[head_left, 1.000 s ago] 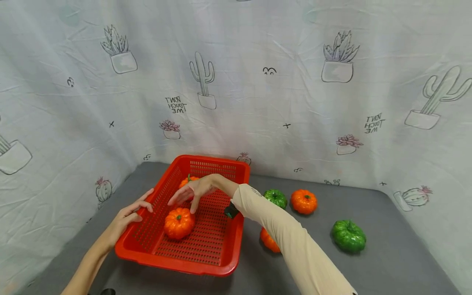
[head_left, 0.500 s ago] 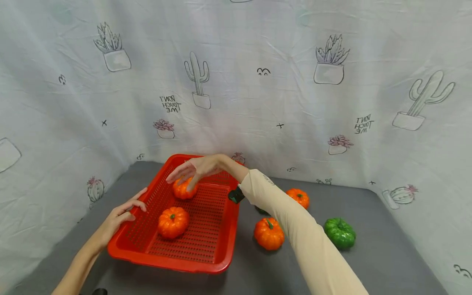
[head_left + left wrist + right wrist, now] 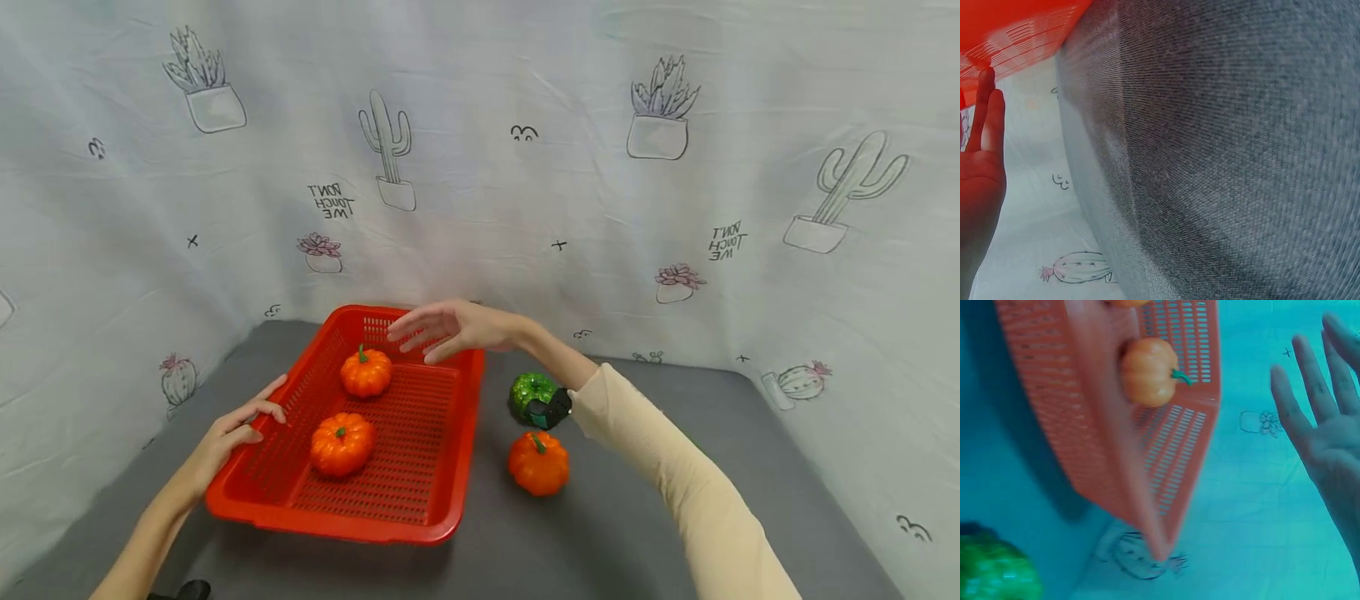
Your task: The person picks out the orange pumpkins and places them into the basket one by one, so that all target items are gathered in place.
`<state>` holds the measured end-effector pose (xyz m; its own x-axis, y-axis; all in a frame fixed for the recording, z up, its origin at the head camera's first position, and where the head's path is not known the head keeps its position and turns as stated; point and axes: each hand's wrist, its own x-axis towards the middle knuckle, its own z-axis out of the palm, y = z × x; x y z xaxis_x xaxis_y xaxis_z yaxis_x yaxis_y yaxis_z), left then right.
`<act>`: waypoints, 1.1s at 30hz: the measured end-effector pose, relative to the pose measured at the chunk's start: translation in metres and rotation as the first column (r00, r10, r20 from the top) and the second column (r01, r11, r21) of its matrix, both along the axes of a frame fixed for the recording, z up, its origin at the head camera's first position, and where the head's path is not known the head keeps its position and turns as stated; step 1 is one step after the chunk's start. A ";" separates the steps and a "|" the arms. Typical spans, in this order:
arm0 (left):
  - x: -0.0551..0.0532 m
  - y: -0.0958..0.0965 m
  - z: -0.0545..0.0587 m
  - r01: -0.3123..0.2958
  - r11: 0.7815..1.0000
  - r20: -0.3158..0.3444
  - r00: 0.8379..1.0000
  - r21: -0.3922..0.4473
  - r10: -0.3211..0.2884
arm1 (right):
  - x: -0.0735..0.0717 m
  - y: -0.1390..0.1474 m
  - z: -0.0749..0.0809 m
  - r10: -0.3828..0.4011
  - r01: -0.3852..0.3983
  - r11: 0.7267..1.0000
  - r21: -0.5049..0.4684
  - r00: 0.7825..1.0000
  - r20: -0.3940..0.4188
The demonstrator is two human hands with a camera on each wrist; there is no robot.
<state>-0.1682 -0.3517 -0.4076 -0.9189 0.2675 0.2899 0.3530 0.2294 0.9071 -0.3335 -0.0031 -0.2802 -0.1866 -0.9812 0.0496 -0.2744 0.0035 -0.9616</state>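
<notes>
A red plastic basket [image 3: 337, 523] with slotted walls stands on the grey table, holding two small orange pumpkins: one [image 3: 342, 444] nearer the front, another [image 3: 366, 372] farther back. My left hand [image 3: 228, 437] holds the basket's left rim; in the left wrist view, two of its fingers [image 3: 994, 119] reach up along the outer wall. Above the basket's back right part, my right hand [image 3: 461, 327] hovers with fingers spread and nothing in them. The right wrist view shows this hand [image 3: 1329, 425] apart from the basket [image 3: 1179, 469] and a pumpkin [image 3: 1149, 372].
Right of the basket, an orange pumpkin [image 3: 538, 463] and a green pumpkin [image 3: 531, 393] sit on the grey table [image 3: 600, 533]. My right sleeve [image 3: 675, 458] crosses above the table's right side, with a sliver of green behind it. A printed white curtain [image 3: 465, 167] stands behind.
My right hand has risen from the pumpkins in the basket and moved back and right, uncovering the rear one. My left hand stays at the rim. The head view has shifted slightly.
</notes>
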 end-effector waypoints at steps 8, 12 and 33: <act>0.001 0.000 -0.002 -0.013 0.999 -0.024 1.000 -0.030 0.012 | 0.031 0.056 -0.026 -0.252 0.245 0.962 -0.123 0.966 -0.048; -0.002 0.002 0.000 -0.008 0.999 -0.039 0.999 -0.040 0.007 | 0.053 0.084 -0.043 -0.398 0.357 0.908 -0.220 0.900 -0.179; -0.002 -0.002 -0.004 0.042 0.999 0.022 0.999 0.031 -0.042 | 0.113 0.179 -0.093 -0.743 0.709 0.668 -0.226 0.652 -0.150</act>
<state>-0.1698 -0.3540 -0.4117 -0.9135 0.2974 0.2776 0.3408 0.1868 0.9214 -0.2202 0.1754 -0.3731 -0.8042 -0.5148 0.2970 -0.4339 0.1669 -0.8854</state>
